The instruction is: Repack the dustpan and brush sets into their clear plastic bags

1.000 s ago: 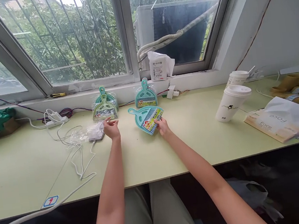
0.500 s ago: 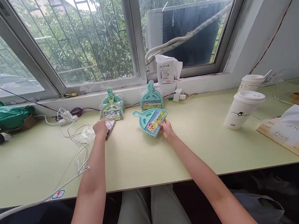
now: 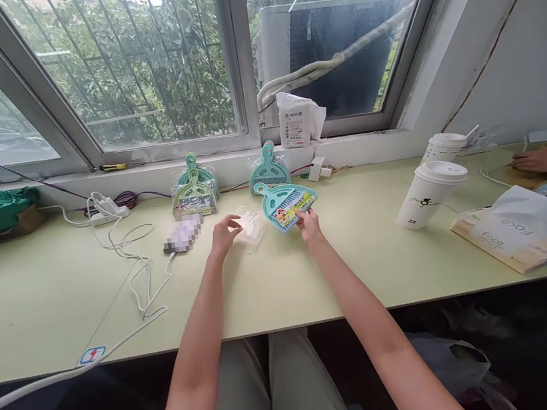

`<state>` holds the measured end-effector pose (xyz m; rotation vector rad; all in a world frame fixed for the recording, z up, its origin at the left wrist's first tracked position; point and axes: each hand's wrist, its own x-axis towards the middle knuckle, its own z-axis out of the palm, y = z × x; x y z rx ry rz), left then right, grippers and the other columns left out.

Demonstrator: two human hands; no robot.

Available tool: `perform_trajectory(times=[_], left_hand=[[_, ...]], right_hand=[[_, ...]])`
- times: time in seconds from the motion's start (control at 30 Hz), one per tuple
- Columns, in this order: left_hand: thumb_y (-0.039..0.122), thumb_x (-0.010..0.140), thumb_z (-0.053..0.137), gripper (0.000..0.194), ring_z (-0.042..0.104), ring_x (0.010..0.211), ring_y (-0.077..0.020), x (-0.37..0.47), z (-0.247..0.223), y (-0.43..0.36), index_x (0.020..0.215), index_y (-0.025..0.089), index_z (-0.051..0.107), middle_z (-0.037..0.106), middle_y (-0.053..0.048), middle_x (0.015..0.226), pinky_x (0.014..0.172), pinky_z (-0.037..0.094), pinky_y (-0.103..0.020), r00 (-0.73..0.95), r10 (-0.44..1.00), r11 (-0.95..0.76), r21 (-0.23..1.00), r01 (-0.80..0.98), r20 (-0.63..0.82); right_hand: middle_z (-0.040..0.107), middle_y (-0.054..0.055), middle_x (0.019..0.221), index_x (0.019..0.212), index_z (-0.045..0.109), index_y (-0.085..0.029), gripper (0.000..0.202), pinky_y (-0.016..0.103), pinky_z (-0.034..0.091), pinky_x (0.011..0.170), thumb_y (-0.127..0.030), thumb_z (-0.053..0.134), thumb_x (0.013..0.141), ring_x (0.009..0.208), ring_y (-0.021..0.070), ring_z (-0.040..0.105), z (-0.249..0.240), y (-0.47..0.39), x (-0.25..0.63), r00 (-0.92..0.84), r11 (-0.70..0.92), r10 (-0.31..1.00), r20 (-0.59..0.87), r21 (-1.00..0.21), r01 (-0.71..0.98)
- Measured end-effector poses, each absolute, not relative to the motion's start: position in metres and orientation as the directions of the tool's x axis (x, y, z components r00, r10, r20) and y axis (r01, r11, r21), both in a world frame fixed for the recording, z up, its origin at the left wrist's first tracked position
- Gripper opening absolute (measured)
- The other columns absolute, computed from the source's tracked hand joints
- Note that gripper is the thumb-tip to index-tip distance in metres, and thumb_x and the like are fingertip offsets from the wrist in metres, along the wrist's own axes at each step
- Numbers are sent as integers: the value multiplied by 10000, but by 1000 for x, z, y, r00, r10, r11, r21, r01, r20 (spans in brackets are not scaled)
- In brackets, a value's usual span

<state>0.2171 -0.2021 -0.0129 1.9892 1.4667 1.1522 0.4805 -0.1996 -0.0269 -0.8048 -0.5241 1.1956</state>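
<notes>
Crumpled clear plastic (image 3: pixel 252 226) has moved right, away from the phone (image 3: pixel 184 233), along with the left hand (image 3: pixel 224 237). Across the pale green table (image 3: pixel 361 257), two packaged dustpan groups stand at the far edge, left (image 3: pixel 194 192) and centre (image 3: pixel 270 172). Nearer, the teal dustpan set (image 3: pixel 286 204) is clamped between the right hand's (image 3: pixel 309 226) thumb and fingers. Left thumb and fingers curl close at the plastic's left edge; whether they grip it, I cannot tell
</notes>
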Motion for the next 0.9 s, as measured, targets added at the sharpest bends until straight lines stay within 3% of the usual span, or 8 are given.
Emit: perform_trajectory(times=[0.13, 0.37, 0.57, 0.77, 0.9], left_hand=[[121, 747, 559, 192, 643, 815, -181, 222, -19, -202, 877, 223, 657, 672, -7, 774, 844, 462, -330, 33, 890, -365, 669, 648, 454], [-7, 764, 385, 381, 619, 796, -149, 233, -14, -212, 875, 217, 673, 579, -33, 858, 759, 464, -279, 40, 906, -315, 609, 728, 421], [58, 847, 425, 327, 606, 819, -163, 248, -12, -222, 1040, 225, 631, 565, -57, 1004, 785, 471, -299, 134, 879, -397, 549, 735, 457], [5, 829, 416, 384, 597, 891, -183, 251, -26, -216, 1110, 199, 591, 533, -88, 1079, 788, 467, -305, 195, 883, -409, 496, 766, 427], [189, 866, 541, 251, 573, 992, -221, 262, -31, -215, 1110, 162, 596, 555, -113, 1067, 886, 446, -337, 98, 918, -316, 560, 766, 384]], right_hand=[[698, 10, 942, 983, 590, -206, 307, 235, 572, 695, -92, 645, 704, 814, 133, 673, -28, -199, 477, 281, 129, 958, -61, -784, -607], [700, 8, 932, 1002, 590, -209, 328, 231, 570, 693, -87, 646, 703, 815, 134, 673, -28, -203, 478, 259, 122, 965, -47, -793, -598], [699, 14, 947, 1005, 593, -210, 340, 253, 571, 732, -82, 663, 699, 824, 141, 675, -24, -208, 477, 253, 98, 966, -59, -819, -565], [703, 10, 917, 988, 594, -204, 321, 264, 572, 739, -56, 635, 705, 811, 144, 678, -23, -208, 477, 266, 79, 959, -93, -818, -570], [702, 7, 896, 968, 590, -200, 307, 278, 577, 742, -54, 635, 702, 809, 150, 679, -24, -206, 479, 263, 84, 961, -88, -810, -580]])
